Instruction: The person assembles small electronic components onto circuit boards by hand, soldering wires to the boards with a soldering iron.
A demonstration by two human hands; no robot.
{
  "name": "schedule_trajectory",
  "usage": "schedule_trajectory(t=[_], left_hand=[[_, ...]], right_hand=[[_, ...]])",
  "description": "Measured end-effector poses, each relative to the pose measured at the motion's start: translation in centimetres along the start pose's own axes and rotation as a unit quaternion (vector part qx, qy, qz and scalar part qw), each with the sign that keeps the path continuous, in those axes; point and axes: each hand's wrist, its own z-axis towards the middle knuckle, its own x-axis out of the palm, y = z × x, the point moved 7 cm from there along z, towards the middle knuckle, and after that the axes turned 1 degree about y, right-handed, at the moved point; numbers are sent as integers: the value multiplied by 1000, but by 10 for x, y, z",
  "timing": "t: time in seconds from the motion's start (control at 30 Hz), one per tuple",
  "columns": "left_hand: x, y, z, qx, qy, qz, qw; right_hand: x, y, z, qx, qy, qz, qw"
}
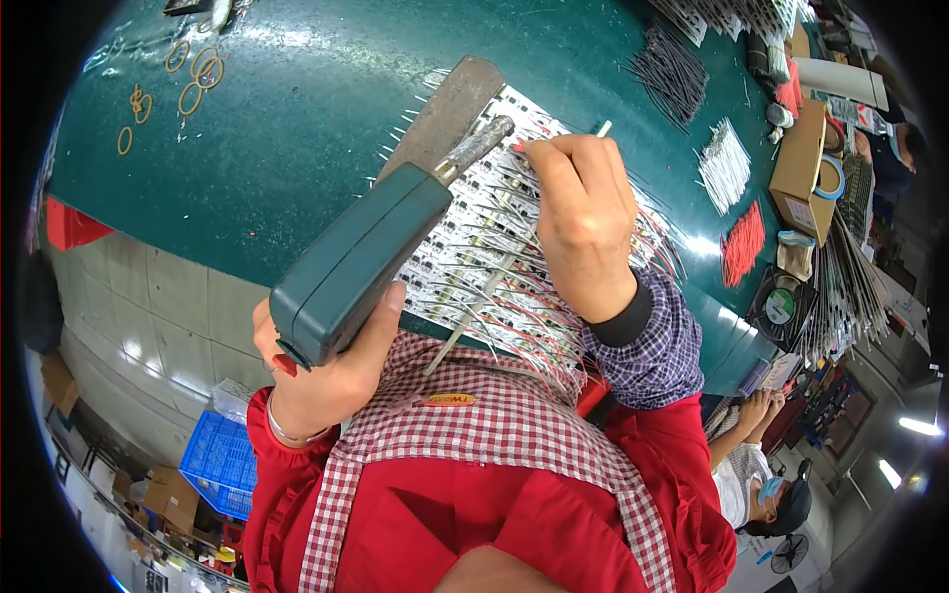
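My left hand [336, 381] is wrapped round the handle of a dark green soldering gun [366, 262]. Its metal tip points away from me over a white panel of small circuit boards [442, 247]. Many thin black, white and red wires stick out from the panel toward my right. Above the panel my right hand [585, 222] pinches what looks like a red wire [519, 147], close to the gun's tip. A flat, worn metal bar [450, 111] lies across the panel's far left side. Under the wires a pale thin stick [470, 318] shows.
On the green table [267, 148] lie rubber bands [208, 69] at the far left. Bundles of black wires [667, 77], white wires [725, 166] and red wires [741, 245] are at the right, beside a cardboard box [801, 168]. Another person [761, 484] works at the lower right.
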Motion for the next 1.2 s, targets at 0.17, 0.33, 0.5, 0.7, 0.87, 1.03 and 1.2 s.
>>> schedule_trajectory(t=[0.17,0.33,0.5,0.7,0.87,1.03,1.2], left_hand=[[2,9,0,-62,-6,-88,994],[5,10,3,-75,17,-108,991],[4,11,3,-98,12,-123,988],[3,12,-1,-70,8,-93,993],[4,12,1,-75,14,-98,992],[6,14,3,-94,7,-125,988],[6,15,1,-114,1,-129,985]], right_hand=[[0,-1,0,3,-5,5,1000],[2,-2,-2,7,-10,10,1000],[1,-2,-3,6,-25,23,999],[0,-4,-3,26,-45,26,998],[0,-6,-4,27,-47,23,998],[0,-4,-3,29,-46,28,998],[2,-3,-4,11,-26,23,999]])
